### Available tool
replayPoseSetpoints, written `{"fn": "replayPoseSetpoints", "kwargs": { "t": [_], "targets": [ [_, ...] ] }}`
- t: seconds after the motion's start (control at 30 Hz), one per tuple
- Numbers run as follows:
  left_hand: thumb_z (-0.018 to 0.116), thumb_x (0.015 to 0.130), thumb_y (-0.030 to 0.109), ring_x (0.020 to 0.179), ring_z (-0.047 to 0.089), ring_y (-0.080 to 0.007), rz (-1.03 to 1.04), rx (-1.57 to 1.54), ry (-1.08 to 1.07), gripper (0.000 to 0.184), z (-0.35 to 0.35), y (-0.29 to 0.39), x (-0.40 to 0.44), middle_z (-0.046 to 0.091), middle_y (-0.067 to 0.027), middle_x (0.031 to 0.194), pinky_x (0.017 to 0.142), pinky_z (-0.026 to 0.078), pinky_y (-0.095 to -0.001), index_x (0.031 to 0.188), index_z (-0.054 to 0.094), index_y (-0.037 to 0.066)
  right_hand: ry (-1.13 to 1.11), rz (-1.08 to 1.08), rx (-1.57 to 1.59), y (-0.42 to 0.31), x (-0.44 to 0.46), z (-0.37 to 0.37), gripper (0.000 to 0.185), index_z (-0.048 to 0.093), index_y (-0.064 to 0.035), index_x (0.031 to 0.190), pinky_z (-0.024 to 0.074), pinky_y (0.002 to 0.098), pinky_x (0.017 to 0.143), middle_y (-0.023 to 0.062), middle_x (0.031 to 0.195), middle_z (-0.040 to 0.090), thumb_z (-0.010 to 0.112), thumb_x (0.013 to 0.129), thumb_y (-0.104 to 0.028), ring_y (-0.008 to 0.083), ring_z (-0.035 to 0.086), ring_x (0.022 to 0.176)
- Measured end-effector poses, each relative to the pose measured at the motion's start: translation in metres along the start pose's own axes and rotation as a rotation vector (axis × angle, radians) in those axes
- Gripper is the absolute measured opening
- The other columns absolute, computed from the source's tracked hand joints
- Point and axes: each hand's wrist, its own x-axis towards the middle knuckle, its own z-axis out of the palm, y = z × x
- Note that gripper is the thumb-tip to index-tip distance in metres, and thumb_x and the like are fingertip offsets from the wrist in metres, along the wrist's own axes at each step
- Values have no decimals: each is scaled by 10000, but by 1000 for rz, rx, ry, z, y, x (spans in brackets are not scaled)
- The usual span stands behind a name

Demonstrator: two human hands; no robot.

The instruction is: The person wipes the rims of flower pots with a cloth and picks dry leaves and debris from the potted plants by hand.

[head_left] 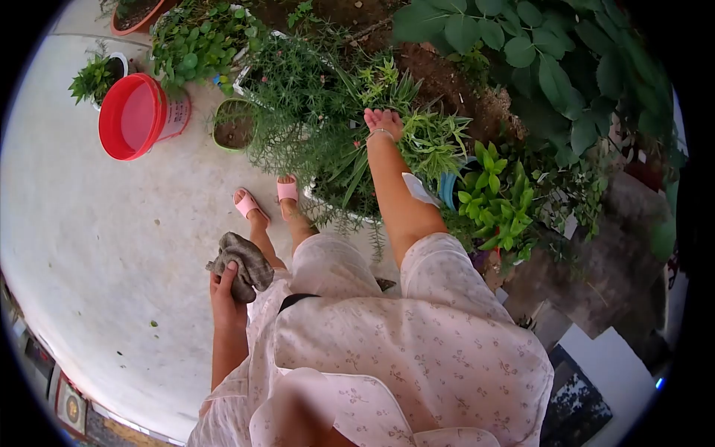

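In the head view my left hand point(227, 287) is closed around a crumpled grey-brown cloth point(242, 264), held beside my body over the pavement. My right arm stretches forward into the plants, with a bracelet point(380, 134) at the wrist. My right hand point(384, 123) is among narrow, pale-edged leaves point(432, 138); its fingers look short from this angle, slightly apart, and I see nothing held in them. Whether they touch the leaves is unclear. Feathery green plants point(290, 112) grow in a white planter point(328, 203) just left of that hand.
A red bucket point(132, 117) stands on the concrete point(97, 238), near a small green-rimmed pot point(232, 125). Large leaves point(551, 71) overhang the soil at upper right. A blue pot point(447, 190) and a bright green plant point(497, 197) are right of my forearm. Pink slippers point(249, 203) are on my feet.
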Motion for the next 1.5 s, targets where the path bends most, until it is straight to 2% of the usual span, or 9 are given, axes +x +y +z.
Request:
{"fn": "replayPoseSetpoints", "kwargs": {
  "t": [0.1, 0.17, 0.3, 0.43, 0.57, 0.67, 0.87, 1.1, 1.5],
  "targets": [
    [629, 854, 167, 1006, 562, -174, -2, 35, -19, 374, 0, 4, 6, 578, -64, 1096, 885, 453, -319, 1177, 489, 43, 74, 16, 15, -6, 12, 5, 314, 456, 60, 1178, 596, 351, 548, 223, 885, 622, 538, 913, -86, 296, 671, 662],
    [629, 854, 200, 1015, 557, -174, 1, 62, -25, 388, -1, 6, 8, 576, -59, 1111, 884, 455, -318, 1187, 496, 54, 148, 118, -63, -12, 23, 8, 224, 560, 98, 943, 578, 319, 507, 189, 811, 632, 599, 889, -115, 268, 670, 628],
    [645, 843, 213, 996, 568, -172, 1, 54, -50, 393, 1, 11, 12, 591, -56, 1091, 879, 460, -313, 1175, 507, 55, 109, 288, -266, -39, 11, 10, 237, 587, 96, 827, 544, 289, 453, 150, 724, 632, 602, 890, -132, 243, 658, 569],
    [614, 863, 137, 992, 568, -169, -19, -1, -63, 365, 3, 14, 12, 583, -67, 1082, 878, 456, -313, 1183, 476, 30, 198, 139, -299, -29, -3, 7, 243, 585, 65, 773, 469, 265, 375, 121, 670, 625, 599, 887, -148, 211, 636, 514],
    [645, 841, 208, 981, 578, -170, -7, 30, -60, 379, 2, 12, 14, 598, -54, 1079, 869, 468, -312, 1162, 516, 53, 127, 128, -203, -14, 7, -5, 234, 557, 10, 715, 415, 252, 351, 91, 648, 616, 594, 872, -159, 193, 620, 506],
    [639, 846, 202, 987, 576, -172, -20, 23, -71, 370, 3, 12, 16, 598, -55, 1082, 875, 466, -315, 1163, 514, 57, -16, 175, -75, -4, 23, -20, 157, 551, -34, 829, 435, 280, 421, 75, 671, 613, 575, 873, -183, 201, 613, 555],
    [625, 854, 189, 1002, 570, -178, -35, 17, -78, 364, 5, 11, 17, 594, -55, 1087, 893, 458, -321, 1171, 505, 56, -141, 324, 59, -12, 14, -38, 173, 513, -63, 847, 451, 306, 502, 49, 731, 600, 507, 876, -234, 199, 596, 627],
    [626, 856, 166, 1010, 563, -178, -51, 8, -93, 375, 9, 10, 19, 584, -64, 1097, 898, 450, -320, 1183, 490, 43, -350, 133, -92, -26, -15, -59, 113, 508, -126, 881, 501, 307, 517, 29, 891, 604, 620, 870, -130, 224, 660, 758],
    [651, 844, 163, 1029, 555, -177, -86, 11, -110, 400, 10, 7, 20, 577, -69, 1110, 911, 439, -322, 1185, 486, 35, -352, 207, 9, -40, -35, -99, 25, 602, -80, 854, 489, 252, 510, 46, 760, 626, 626, 859, -83, 146, 588, 617]
  ]
}}
